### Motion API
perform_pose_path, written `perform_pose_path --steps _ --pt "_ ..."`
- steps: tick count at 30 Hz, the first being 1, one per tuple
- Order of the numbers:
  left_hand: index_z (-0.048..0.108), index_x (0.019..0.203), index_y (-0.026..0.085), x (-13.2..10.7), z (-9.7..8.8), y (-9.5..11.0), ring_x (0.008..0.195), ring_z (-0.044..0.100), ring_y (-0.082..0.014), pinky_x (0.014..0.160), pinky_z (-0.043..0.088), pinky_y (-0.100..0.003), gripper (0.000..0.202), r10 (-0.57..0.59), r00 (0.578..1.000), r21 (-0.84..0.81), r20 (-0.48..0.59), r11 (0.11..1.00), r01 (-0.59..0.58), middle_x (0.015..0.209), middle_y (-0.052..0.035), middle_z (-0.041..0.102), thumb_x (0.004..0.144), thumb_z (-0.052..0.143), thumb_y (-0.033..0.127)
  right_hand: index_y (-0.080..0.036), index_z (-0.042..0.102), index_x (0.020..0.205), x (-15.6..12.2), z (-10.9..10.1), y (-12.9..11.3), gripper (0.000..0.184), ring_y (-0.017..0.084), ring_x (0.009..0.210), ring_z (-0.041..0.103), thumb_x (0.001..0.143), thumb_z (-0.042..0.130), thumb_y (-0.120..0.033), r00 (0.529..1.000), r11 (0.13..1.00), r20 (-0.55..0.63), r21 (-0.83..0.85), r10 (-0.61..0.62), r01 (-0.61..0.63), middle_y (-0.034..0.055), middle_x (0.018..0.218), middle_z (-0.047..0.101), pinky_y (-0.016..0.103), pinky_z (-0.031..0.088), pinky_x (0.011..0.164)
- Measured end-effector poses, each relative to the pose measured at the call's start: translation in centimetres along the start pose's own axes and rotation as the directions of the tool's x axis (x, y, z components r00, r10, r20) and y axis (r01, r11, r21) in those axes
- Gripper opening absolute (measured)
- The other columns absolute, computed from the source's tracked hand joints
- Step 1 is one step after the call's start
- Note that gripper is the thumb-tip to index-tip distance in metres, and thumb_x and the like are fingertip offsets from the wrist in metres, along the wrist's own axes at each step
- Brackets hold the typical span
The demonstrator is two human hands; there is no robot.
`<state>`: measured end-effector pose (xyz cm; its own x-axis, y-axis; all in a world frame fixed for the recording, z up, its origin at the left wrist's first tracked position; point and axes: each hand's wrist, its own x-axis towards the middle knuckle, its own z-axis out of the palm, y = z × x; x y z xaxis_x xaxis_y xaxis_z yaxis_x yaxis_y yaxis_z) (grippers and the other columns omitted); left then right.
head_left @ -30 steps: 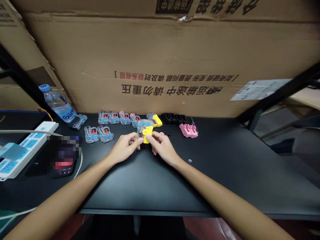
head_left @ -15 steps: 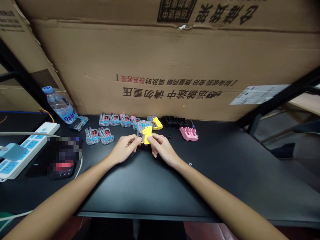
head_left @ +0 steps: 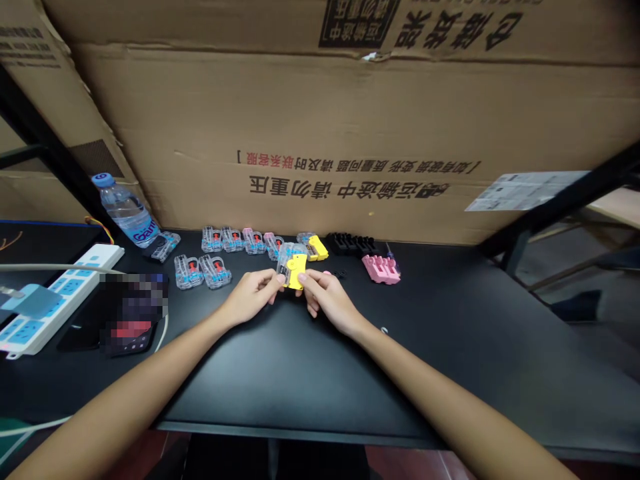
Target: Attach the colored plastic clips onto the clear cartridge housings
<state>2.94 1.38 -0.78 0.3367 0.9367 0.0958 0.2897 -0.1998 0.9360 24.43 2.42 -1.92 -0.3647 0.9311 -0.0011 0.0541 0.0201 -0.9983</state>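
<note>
A small clear plastic case with a yellow panel (head_left: 297,272) is held up between both hands over the black table. My left hand (head_left: 254,295) pinches its left, clear side between thumb and fingers. On the yellow right side sits the thumb of my right hand (head_left: 330,299), fingers behind it. Just beyond lie clear cases with red and blue parts, among them one clear case (head_left: 275,247). Another yellow-and-clear case (head_left: 315,248) is behind the held one. Small dark pieces (head_left: 340,274) lie close to my right fingers.
Two clear cases, one being this case (head_left: 215,272), lie left of my hands. Black plastic parts (head_left: 350,243) and a pink part (head_left: 381,269) are to the right. A water bottle (head_left: 125,210), power strip (head_left: 65,293) and phone (head_left: 131,340) stand or lie left. Cardboard (head_left: 320,120) rises behind.
The whole view has shifted slightly, so things appear a little further right. Both hands keep their hold on the yellow-and-clear case; the right thumb sits slightly nearer its right edge.
</note>
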Motion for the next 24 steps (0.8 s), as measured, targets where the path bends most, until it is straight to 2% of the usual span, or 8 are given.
perform_pose_path --steps 2,5,6,10,11,16,21,24 --pt "0.064 0.08 0.019 0.04 -0.09 0.02 0.055 0.045 -0.012 0.057 0.036 -0.026 0.056 0.004 0.999 -0.034 -0.045 0.999 -0.006 0.061 0.0031 0.055 0.1 0.052 0.07 -0.021 0.062 0.082 0.05 0.06 0.25 0.047 0.009 0.04 0.035 0.093 0.07 -0.066 0.998 0.998 -0.069 0.068 -0.006 0.011 -0.0097 0.051 0.041 0.024 0.039 0.039" --pt "0.059 0.074 0.02 -0.01 -0.02 -0.03 0.057 0.044 -0.0119 0.057 0.035 -0.026 0.057 -0.001 0.974 -0.076 -0.226 0.997 -0.017 0.061 0.0033 0.049 0.1 0.052 0.069 -0.023 0.056 0.079 0.19 0.1 0.57 0.046 0.007 0.041 0.024 0.09 0.073 -0.064 0.979 0.985 -0.204 0.168 -0.009 0.044 -0.0122 0.053 0.03 0.023 0.035 0.037" --pt "0.058 0.073 0.02 -0.07 0.08 -0.05 0.058 0.044 -0.012 0.057 0.035 -0.026 0.056 0.004 0.972 -0.073 -0.237 0.997 -0.022 0.061 0.0034 0.049 0.1 0.053 0.069 -0.023 0.056 0.078 0.23 0.1 0.64 0.046 0.007 0.042 0.024 0.09 0.073 -0.064 0.976 0.986 -0.215 0.159 -0.017 0.052 -0.0121 0.054 0.028 0.023 0.035 0.037" --pt "0.061 0.079 0.019 -0.34 0.53 0.0 0.058 0.045 -0.0117 0.059 0.035 -0.026 0.049 0.025 0.999 -0.046 0.024 0.999 -0.024 0.063 0.0042 0.051 0.098 0.062 0.063 -0.023 0.056 0.076 0.19 0.08 0.66 0.048 0.009 0.042 0.034 0.091 0.073 -0.065 0.993 0.998 -0.106 0.022 -0.052 0.055 -0.0094 0.054 0.035 0.023 0.034 0.039" --pt "0.061 0.08 0.018 -0.35 0.51 0.04 0.057 0.044 -0.0114 0.058 0.034 -0.026 0.047 0.024 0.999 -0.055 0.048 0.998 -0.021 0.062 0.0047 0.051 0.098 0.062 0.062 -0.023 0.056 0.076 0.14 0.08 0.62 0.048 0.008 0.042 0.034 0.091 0.073 -0.065 0.993 0.998 -0.102 0.024 -0.054 0.057 -0.0092 0.054 0.036 0.024 0.034 0.039" --pt "0.06 0.081 0.019 -0.17 -0.09 0.08 0.06 0.042 -0.0116 0.059 0.033 -0.026 0.048 0.039 0.978 -0.079 -0.206 0.995 -0.056 0.064 0.0051 0.046 0.102 0.054 0.061 -0.022 0.058 0.077 0.01 0.08 0.49 0.051 0.008 0.043 0.031 0.092 0.07 -0.069 0.965 0.993 -0.25 0.07 -0.08 0.1 -0.0091 0.056 0.035 0.025 0.032 0.04" --pt "0.06 0.086 0.02 -0.51 0.33 -0.07 0.061 0.048 -0.0135 0.061 0.036 -0.027 0.045 0.036 0.997 0.111 0.073 0.993 -0.044 0.066 0.004 0.053 0.105 0.054 0.059 -0.021 0.062 0.081 0.0 0.09 0.62 0.053 0.009 0.043 0.039 0.095 0.066 -0.072 0.994 0.995 -0.061 -0.059 -0.09 0.086 -0.0062 0.059 0.048 0.026 0.038 0.043" --pt "0.063 0.09 0.02 -0.67 0.37 0.04 0.068 0.056 -0.0162 0.067 0.041 -0.03 0.046 0.072 0.994 0.272 0.083 0.958 -0.092 0.075 0.0009 0.062 0.109 0.047 0.059 -0.021 0.063 0.084 -0.03 0.2 0.65 0.052 0.008 0.041 0.037 0.097 0.064 -0.072 0.994 0.995 -0.062 -0.036 -0.095 0.093 -0.0074 0.057 0.047 0.026 0.04 0.043"
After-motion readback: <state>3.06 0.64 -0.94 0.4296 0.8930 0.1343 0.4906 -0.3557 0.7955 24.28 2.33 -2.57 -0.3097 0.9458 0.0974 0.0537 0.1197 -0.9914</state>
